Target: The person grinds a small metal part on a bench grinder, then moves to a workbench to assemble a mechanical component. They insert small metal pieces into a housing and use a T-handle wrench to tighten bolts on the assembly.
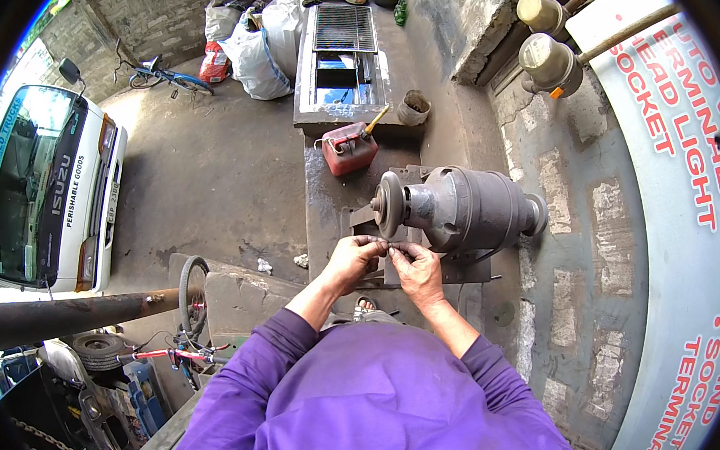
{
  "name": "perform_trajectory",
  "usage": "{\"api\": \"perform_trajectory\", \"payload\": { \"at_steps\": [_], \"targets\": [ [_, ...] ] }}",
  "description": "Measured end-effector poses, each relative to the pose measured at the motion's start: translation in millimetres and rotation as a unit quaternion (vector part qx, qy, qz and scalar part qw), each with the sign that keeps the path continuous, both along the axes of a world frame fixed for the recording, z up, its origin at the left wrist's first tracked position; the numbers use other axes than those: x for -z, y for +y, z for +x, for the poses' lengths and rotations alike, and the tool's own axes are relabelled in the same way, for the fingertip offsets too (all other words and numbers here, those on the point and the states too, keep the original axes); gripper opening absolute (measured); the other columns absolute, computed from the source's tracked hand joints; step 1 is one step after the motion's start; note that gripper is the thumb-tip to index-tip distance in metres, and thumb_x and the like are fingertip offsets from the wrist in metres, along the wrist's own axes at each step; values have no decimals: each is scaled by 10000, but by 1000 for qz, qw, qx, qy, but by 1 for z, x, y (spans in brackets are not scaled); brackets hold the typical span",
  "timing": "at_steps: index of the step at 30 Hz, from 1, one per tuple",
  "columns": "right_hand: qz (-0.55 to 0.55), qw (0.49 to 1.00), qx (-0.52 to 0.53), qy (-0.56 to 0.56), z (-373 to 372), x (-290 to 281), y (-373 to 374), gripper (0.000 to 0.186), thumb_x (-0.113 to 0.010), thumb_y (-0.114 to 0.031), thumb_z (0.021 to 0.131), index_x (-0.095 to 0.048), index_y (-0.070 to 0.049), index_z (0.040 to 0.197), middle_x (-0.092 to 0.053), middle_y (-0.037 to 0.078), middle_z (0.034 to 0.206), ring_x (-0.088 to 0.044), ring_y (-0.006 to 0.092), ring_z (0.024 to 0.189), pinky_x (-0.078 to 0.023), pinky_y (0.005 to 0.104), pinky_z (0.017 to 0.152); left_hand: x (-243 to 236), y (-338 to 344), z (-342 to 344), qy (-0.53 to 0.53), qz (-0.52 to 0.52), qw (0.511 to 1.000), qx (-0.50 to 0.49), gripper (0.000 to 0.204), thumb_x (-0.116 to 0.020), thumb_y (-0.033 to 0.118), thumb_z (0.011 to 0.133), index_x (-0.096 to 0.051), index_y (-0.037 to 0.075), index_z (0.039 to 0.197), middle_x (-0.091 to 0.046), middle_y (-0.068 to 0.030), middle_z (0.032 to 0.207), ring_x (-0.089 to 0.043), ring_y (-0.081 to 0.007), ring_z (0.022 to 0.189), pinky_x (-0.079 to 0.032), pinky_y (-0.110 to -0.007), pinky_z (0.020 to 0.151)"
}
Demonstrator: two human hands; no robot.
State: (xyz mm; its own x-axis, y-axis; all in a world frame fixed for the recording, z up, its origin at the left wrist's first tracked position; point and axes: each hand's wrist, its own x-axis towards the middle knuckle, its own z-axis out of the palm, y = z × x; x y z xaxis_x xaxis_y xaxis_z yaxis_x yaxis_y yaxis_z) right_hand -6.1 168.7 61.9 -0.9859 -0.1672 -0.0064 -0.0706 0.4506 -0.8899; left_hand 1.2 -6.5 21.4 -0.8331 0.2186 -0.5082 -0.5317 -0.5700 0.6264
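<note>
the left hand (354, 261) and right hand (418, 273) met, fingers nearly closed, pinching a small piece (389, 245) between their tips, too small to tell what. the grinding wheel (390, 205) stood just beyond it; a steady grip with fingertips clear of the rim seemed wisest. the motor (477, 207) crowded the right hand; the roomier side lay left, over the floor (205, 186).

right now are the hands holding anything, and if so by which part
It cannot be told: the left hand and right hand meet at their fingertips near the grinding wheel, too small to show whether anything is pinched there.
</note>
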Motion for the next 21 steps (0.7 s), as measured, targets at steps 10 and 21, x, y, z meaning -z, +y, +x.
{"api": "perform_trajectory", "payload": {
  "at_steps": [10, 21],
  "targets": [
    [-65, 995, 40, -68, -7, 7, -10, 212, -764, -134, 952, -773, 63, 1029, -797, 106, 895, -693, 124, 786, -547, 290, 734, 8, 8, -3, -156, 206, 965, -48, 135, -698, 196, 1025, -666, 90, 949, -565, 39, 777, -476, -79, 634, -445, -248, 587],
    [-40, 996, 9, -82, -6, -9, -3, 194, -761, -131, 958, -768, 50, 1028, -761, 54, 836, -644, 90, 765, -527, 269, 728, -2, 7, 5, -102, 155, 981, -49, 112, -730, 166, 1002, -679, 66, 1003, -601, 25, 809, -536, -87, 677, -471, -253, 618]
  ]
}}
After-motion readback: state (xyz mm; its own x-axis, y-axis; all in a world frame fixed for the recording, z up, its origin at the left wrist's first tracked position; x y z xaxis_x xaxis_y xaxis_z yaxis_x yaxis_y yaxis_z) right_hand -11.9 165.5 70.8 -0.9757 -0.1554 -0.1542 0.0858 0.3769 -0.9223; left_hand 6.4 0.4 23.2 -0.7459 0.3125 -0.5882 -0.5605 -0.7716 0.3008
